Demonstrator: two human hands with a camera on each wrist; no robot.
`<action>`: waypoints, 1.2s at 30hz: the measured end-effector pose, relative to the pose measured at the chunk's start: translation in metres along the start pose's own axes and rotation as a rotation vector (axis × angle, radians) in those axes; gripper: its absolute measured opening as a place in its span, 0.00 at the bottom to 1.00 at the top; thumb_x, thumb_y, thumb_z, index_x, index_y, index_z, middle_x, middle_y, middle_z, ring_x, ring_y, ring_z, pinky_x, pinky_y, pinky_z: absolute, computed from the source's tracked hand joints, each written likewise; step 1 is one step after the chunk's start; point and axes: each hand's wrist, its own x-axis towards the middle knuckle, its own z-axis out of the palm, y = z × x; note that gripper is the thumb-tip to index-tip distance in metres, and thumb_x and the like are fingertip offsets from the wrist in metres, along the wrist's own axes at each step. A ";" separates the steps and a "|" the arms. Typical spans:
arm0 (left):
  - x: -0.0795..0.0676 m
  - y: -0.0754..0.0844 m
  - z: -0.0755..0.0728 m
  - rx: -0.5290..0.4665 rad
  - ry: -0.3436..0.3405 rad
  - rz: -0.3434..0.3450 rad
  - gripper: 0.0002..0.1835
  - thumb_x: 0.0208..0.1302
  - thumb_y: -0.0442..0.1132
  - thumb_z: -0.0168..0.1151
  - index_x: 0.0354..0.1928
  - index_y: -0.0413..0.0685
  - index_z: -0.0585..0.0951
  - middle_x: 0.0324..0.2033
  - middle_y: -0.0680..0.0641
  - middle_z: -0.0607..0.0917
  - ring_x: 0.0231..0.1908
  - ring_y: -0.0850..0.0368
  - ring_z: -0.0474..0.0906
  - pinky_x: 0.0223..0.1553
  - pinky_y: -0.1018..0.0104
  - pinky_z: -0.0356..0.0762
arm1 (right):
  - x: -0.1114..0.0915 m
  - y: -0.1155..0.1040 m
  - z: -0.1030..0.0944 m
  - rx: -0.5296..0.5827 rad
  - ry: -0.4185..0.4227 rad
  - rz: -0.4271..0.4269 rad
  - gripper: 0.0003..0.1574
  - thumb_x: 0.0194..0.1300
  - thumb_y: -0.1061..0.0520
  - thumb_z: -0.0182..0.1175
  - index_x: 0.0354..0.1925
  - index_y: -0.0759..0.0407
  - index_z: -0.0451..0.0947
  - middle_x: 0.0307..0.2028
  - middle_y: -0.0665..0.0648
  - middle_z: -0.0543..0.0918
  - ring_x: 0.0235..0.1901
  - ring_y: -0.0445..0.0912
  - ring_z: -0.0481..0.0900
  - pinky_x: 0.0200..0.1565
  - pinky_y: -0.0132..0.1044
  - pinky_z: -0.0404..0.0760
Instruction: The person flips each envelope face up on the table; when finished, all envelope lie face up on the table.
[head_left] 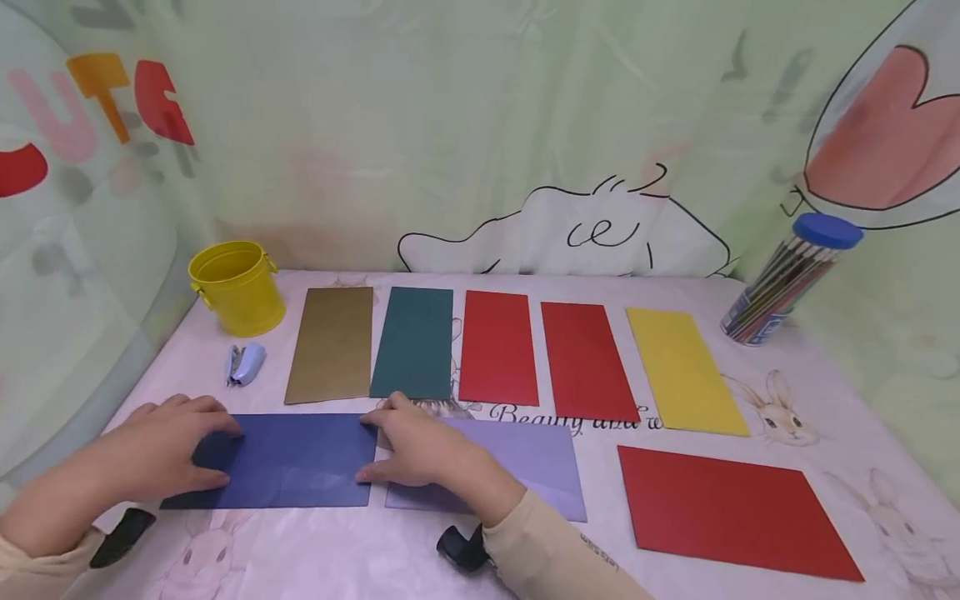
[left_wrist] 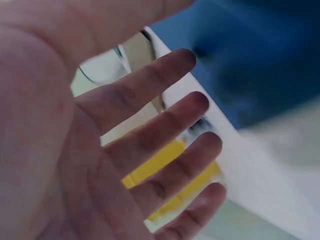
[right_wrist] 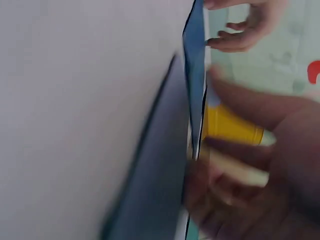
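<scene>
A dark blue rectangular sheet (head_left: 296, 458) lies lengthwise at the near left of the table. At its left end is my left hand (head_left: 168, 442), thumb and index finger spread over the sheet; in the left wrist view the other fingers (left_wrist: 150, 117) extend nearly straight and apart. My right hand (head_left: 420, 446) touches the sheet's right end, index fingertip near the far corner and thumb near the close one. Beneath the right hand and forearm, a lilac sheet (head_left: 525, 467) is partly hidden. The right wrist view shows the blue sheet (right_wrist: 195, 75) edge-on beside the blurred right fingers.
Behind stand a row of sheets: brown (head_left: 330, 346), dark green (head_left: 414, 343), two red (head_left: 498, 348) and yellow (head_left: 690, 371). Another red sheet (head_left: 735, 512) lies front right. A yellow bucket (head_left: 238, 292) and small stapler (head_left: 244, 364) are left, a pencil tub (head_left: 787, 283) back right.
</scene>
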 end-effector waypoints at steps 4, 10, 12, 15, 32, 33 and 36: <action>0.020 0.038 -0.015 0.001 0.110 0.125 0.21 0.54 0.53 0.77 0.48 0.55 0.86 0.45 0.51 0.83 0.45 0.47 0.80 0.44 0.41 0.76 | -0.012 0.010 -0.015 0.051 0.022 -0.033 0.34 0.65 0.46 0.69 0.66 0.54 0.75 0.48 0.53 0.77 0.39 0.37 0.75 0.46 0.32 0.75; 0.062 0.112 -0.030 -0.063 0.304 0.334 0.16 0.60 0.45 0.73 0.49 0.52 0.86 0.44 0.51 0.84 0.45 0.51 0.80 0.47 0.47 0.76 | -0.061 0.045 -0.060 0.058 0.011 -0.001 0.34 0.62 0.50 0.72 0.65 0.53 0.77 0.50 0.54 0.78 0.44 0.46 0.79 0.44 0.38 0.79; 0.079 0.138 -0.033 -0.108 0.328 0.380 0.15 0.61 0.43 0.72 0.50 0.51 0.85 0.45 0.51 0.84 0.47 0.52 0.80 0.50 0.48 0.76 | -0.084 0.063 -0.071 0.064 0.016 0.024 0.36 0.59 0.49 0.74 0.64 0.53 0.77 0.50 0.54 0.78 0.46 0.48 0.79 0.43 0.39 0.80; 0.102 0.181 -0.036 -0.172 0.315 0.428 0.16 0.62 0.44 0.71 0.52 0.51 0.85 0.48 0.52 0.84 0.51 0.53 0.79 0.54 0.51 0.74 | -0.123 0.092 -0.083 0.063 0.026 0.068 0.38 0.56 0.46 0.76 0.63 0.51 0.78 0.51 0.53 0.77 0.47 0.49 0.77 0.44 0.42 0.81; 0.145 0.341 0.011 -0.258 0.054 0.565 0.26 0.62 0.57 0.69 0.62 0.68 0.80 0.58 0.63 0.76 0.59 0.66 0.69 0.58 0.58 0.66 | -0.316 0.235 -0.095 0.060 0.130 0.431 0.65 0.34 0.47 0.85 0.68 0.62 0.67 0.63 0.72 0.65 0.58 0.72 0.61 0.34 0.43 0.86; 0.146 0.345 0.013 -0.264 0.040 0.562 0.27 0.61 0.58 0.70 0.63 0.68 0.79 0.59 0.63 0.76 0.59 0.66 0.69 0.59 0.58 0.66 | -0.320 0.240 -0.094 0.056 0.132 0.446 0.66 0.34 0.47 0.85 0.68 0.65 0.65 0.63 0.73 0.65 0.58 0.72 0.61 0.34 0.43 0.86; 0.149 0.357 0.017 -0.250 0.000 0.567 0.32 0.58 0.62 0.70 0.65 0.70 0.77 0.61 0.65 0.74 0.60 0.66 0.67 0.58 0.59 0.65 | -0.329 0.251 -0.094 0.022 0.141 0.472 0.69 0.34 0.46 0.85 0.69 0.66 0.64 0.64 0.75 0.63 0.58 0.73 0.59 0.34 0.45 0.86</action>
